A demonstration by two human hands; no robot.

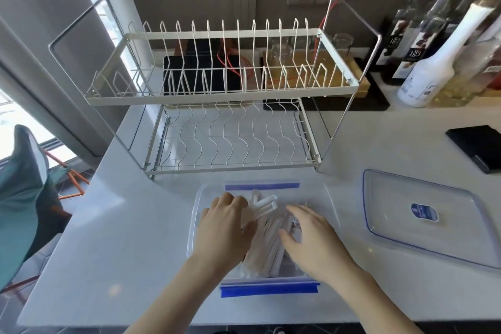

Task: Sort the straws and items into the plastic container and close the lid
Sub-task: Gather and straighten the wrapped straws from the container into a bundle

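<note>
Both bare forearms reach in from the near edge over a smooth, glossy white countertop [122, 225]. Between them stands the plastic container [195, 206], a clear rectangular tub with rounded corners and blue latch strips on its near and far rims. Inside it lies a loose bundle of straws [267, 236], pale and translucent, mostly pointing away from the camera, some in thin wrappers; smaller items among them are too blurred to tell apart.

The left hand [225, 228] rests palm down on the left side of the bundle, its fingers curled over the straw ends at the far side. The right hand [311, 236] lies palm down on the right side, fingers spread and relaxed, touching the straws.

Well to the right of the tub, the lid [423, 217] lies flat on the counter: clear plastic, blue-edged, with an oval blue label in the middle.

Just beyond the container stands a two-tier dish rack [217, 95] of thin white wire with chrome side frames. Far right, tall glass and white bottles [433, 57] cluster against a grey wall. A flat black rectangular object [479, 146] sits on the right of the counter. At left are a window frame and a teal chair [21, 198].
</note>
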